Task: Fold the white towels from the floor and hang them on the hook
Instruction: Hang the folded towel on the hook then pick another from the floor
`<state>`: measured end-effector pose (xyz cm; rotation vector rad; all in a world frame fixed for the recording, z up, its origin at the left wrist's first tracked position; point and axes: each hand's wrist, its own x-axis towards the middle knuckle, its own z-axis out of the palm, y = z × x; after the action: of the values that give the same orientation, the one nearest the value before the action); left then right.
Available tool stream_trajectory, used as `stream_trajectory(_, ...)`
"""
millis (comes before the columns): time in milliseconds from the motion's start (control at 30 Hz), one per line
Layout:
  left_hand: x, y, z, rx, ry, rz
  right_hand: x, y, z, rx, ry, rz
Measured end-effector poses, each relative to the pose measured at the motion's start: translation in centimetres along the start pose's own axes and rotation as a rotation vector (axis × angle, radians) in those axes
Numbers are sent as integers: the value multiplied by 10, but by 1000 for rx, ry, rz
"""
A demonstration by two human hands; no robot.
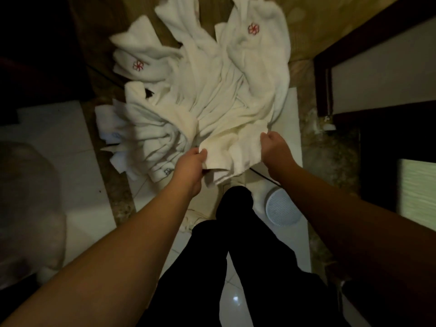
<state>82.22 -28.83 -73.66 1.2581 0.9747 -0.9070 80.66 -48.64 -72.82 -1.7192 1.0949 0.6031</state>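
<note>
Several crumpled white terry towels (207,90) lie heaped on the floor in front of you, and you have hold of the nearest one. Your left hand (191,164) pinches the near edge of that soft white cloth (226,149) between thumb and curled fingers, and your right hand (273,147) grips the same edge further along, fingers closed round the fabric. Between the two hands the edge hangs slack in loose pleats, while the rest of the towel trails back into the heap, tangled with the others.

Two of the towels at the far side of the pile carry a small red flower-shaped emblem (253,28). The heap spreads across a mottled brown stone strip (111,185) and onto glossy white floor tiles (233,289). A round white ribbed disc (283,207) rests on the tiles just beside your dark-trousered legs (236,232), near your right forearm. No hook shows in this view.

By the look of it you are at the very start: picking one towel out, nothing folded, nothing hung. The next move calls for lifting this edge high enough to draw the whole cloth clear of the pile, then spreading your hands apart to find the corners and pull the edge taut before the first fold. Watch that neighbouring towels do not drag up with it.
</note>
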Motion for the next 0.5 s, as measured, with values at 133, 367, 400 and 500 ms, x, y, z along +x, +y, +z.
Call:
stream_trajectory(133, -57, 51, -3, -63, 68, 92, -37, -45, -34, 104, 99, -34)
stream_trajectory(367, -163, 141, -30, -124, -9, 290, -104, -123, -101, 248, 64, -101)
stream_trajectory(400, -179, 151, -36, -134, -29, 317, -114, -131, -109, 277, 43, -109)
stream_trajectory(500, -226, 174, -56, -190, -42, 390, -148, -153, -130, 372, 4, -138)
